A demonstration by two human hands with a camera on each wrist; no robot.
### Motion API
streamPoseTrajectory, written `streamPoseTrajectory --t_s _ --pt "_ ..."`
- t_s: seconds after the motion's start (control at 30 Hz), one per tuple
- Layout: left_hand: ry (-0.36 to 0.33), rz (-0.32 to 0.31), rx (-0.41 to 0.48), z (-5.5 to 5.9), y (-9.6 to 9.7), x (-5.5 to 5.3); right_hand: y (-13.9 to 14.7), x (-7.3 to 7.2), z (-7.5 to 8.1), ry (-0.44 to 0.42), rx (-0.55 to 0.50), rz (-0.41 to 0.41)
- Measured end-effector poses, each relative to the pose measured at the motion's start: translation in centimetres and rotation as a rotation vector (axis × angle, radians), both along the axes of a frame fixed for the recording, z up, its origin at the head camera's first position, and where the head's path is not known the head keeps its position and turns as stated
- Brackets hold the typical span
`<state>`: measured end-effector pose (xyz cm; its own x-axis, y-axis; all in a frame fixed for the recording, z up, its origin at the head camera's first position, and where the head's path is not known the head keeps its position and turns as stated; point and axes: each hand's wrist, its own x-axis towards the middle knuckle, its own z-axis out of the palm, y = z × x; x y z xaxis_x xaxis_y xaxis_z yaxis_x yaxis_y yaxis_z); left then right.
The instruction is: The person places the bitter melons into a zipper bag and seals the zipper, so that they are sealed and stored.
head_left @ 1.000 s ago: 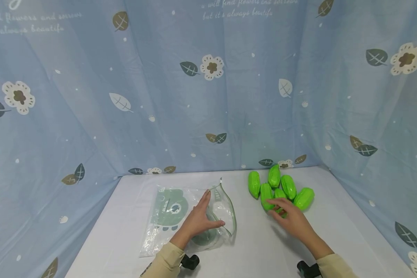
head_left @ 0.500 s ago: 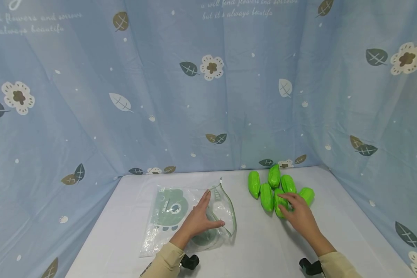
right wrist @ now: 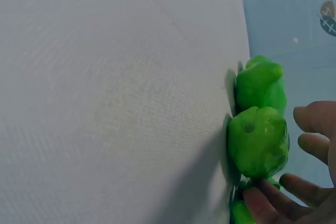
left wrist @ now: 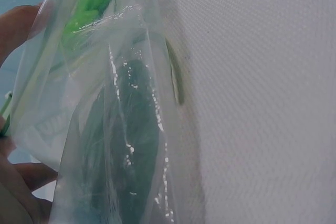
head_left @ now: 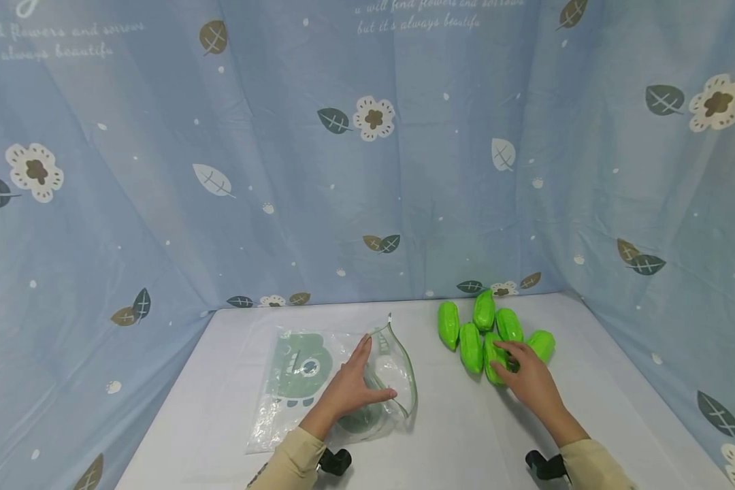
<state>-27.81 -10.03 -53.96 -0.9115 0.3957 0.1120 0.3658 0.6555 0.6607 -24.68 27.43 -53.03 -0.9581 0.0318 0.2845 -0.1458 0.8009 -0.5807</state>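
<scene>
On the white table lies a clear plastic bag [head_left: 269, 425] with a green cartoon print, its green-edged mouth gaping toward the right. My left hand [head_left: 346, 391] is spread at this mouth, thumb and fingers stretched apart against the film; the left wrist view shows its fingers [left wrist: 18, 24] at the bag's edge. To the right, several glossy, bright green, ridged oblong pieces [head_left: 470, 347] lie in a cluster. Over the nearest one [right wrist: 257, 142] hovers my right hand [head_left: 529, 381], fingers bent loosely about it. A gap shows between its upper fingertips and that piece. It partly hides the pieces behind.
A blue curtain [head_left: 429, 170] with leaf and flower prints encloses the back and sides of the white table [head_left: 441, 435]. Dark wrist mounts [head_left: 333, 463] show beneath both wrists. The green pieces sit near the table's back right.
My right hand has shifted to the right over the green pieces, baring the nearest piece, then stays almost still. The left hand and the bag keep their places.
</scene>
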Motion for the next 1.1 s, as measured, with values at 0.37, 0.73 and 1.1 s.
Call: streamPoseTrajectory --t_s 0.37,0.73,1.1 --pt "-0.001 -0.002 0.003 0.1 0.0 0.0 0.1 -0.2 -0.4 -0.078 0.004 0.010" --pt "-0.016 0.003 -0.016 0.1 0.0 0.1 -0.1 0.7 -0.2 -0.117 -0.011 0.020" --pt "-0.016 0.000 -0.013 0.2 0.0 0.1 -0.3 2.2 -0.1 -0.159 -0.002 0.035"
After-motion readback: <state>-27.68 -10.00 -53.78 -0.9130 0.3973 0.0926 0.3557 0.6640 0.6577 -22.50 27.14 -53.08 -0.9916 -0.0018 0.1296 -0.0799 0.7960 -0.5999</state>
